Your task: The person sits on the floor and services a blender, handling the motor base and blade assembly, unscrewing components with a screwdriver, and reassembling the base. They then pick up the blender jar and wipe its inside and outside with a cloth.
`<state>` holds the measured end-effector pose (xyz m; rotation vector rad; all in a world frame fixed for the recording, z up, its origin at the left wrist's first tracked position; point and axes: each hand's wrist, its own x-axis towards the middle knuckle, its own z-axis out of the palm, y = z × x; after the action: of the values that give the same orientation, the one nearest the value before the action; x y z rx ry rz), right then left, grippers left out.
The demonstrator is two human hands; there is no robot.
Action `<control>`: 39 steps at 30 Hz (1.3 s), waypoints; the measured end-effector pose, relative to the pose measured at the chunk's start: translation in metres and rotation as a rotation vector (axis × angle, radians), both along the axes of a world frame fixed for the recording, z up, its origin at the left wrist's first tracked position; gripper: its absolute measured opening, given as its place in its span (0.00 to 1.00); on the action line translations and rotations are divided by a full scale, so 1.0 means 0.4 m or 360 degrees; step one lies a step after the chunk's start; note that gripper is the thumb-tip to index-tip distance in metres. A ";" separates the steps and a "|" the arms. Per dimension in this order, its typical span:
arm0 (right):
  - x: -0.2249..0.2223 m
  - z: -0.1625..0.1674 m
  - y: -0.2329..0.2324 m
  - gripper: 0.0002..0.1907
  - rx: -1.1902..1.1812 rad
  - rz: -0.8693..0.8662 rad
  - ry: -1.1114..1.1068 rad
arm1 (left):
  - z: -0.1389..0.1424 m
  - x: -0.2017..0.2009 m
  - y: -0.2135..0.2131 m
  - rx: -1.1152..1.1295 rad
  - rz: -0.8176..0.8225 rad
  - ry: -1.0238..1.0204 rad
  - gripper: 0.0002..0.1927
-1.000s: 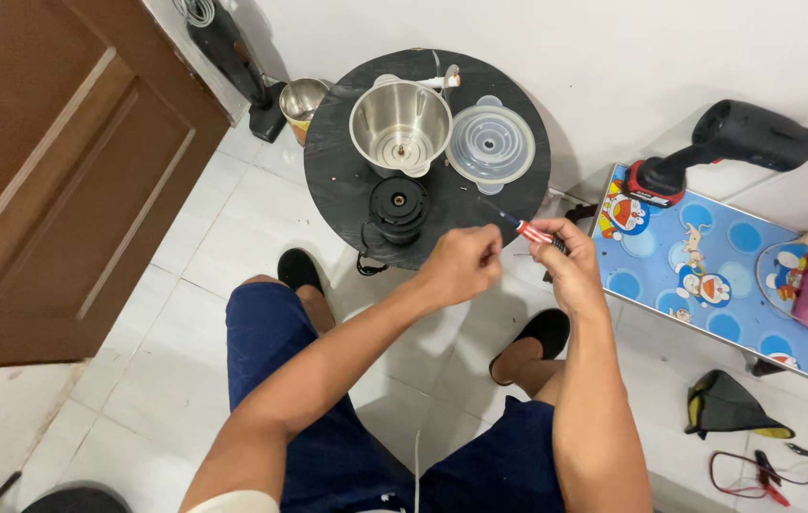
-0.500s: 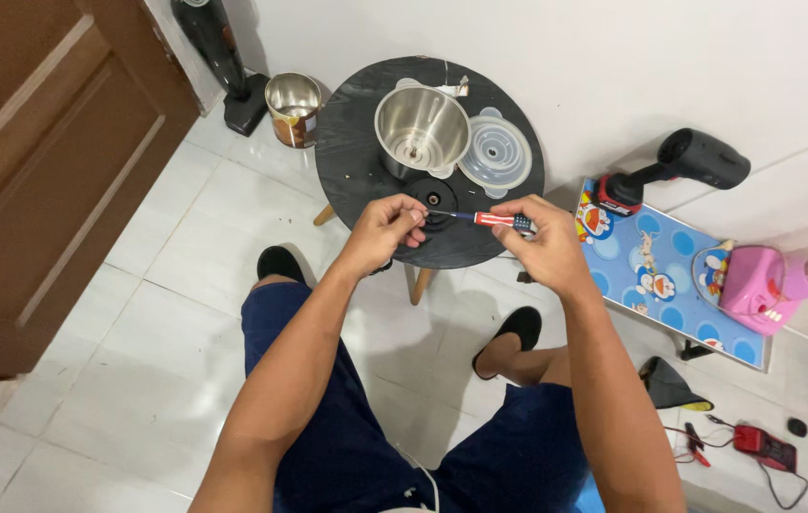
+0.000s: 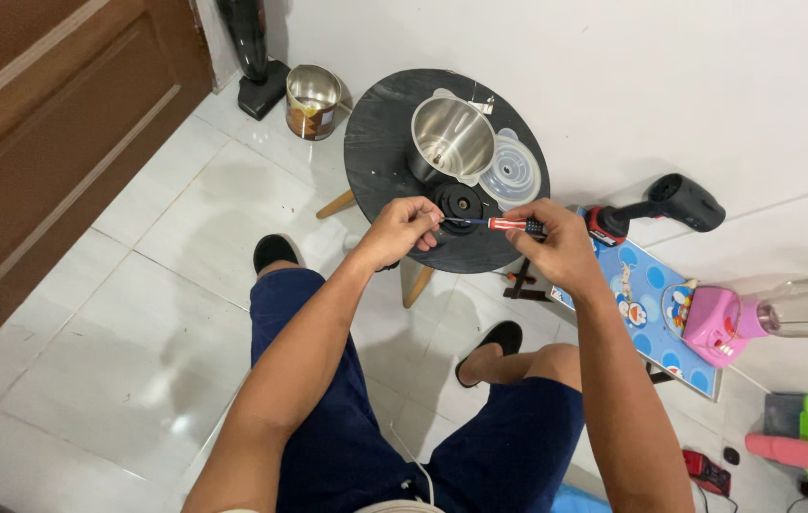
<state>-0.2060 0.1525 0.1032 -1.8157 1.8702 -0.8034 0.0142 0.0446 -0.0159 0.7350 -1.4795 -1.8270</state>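
The person sits over a round black worktop (image 3: 380,142). The right hand (image 3: 556,245) is curled around the red handle of a screwdriver (image 3: 497,224), which lies nearly level at the worktop's near edge, its tip pointing left. The left hand (image 3: 406,229) has its fingers pressed together, pinching at the screwdriver's tip, right beside a black base (image 3: 454,203) that stands on the near part of the worktop. Behind the base a steel jug (image 3: 450,141) stands upright in the middle of the worktop, and a clear lid (image 3: 512,172) lies flat just to its right, near the right edge. On the floor beyond the far left edge stands a tin can (image 3: 313,100). To the right of the worktop a black drill (image 3: 661,206) lies by the wall, above a blue mat (image 3: 656,304).
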 end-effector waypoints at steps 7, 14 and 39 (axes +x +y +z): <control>0.021 0.039 -0.006 0.14 -0.0235 0.0244 0.0336 | 0.008 -0.002 0.010 -0.0121 0.0050 -0.0137 0.10; 0.056 0.074 -0.011 0.11 -0.0468 0.0399 0.0663 | 0.010 -0.025 0.008 -0.0125 0.0040 -0.0111 0.10; 0.120 0.116 -0.106 0.09 -0.0281 0.0505 0.0745 | -0.018 -0.019 0.036 -0.1134 0.0252 -0.0576 0.23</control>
<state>-0.1581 0.1101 0.1498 -2.5037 1.7335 -0.4679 0.0065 0.0590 -0.0232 0.7993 -2.0634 -0.9573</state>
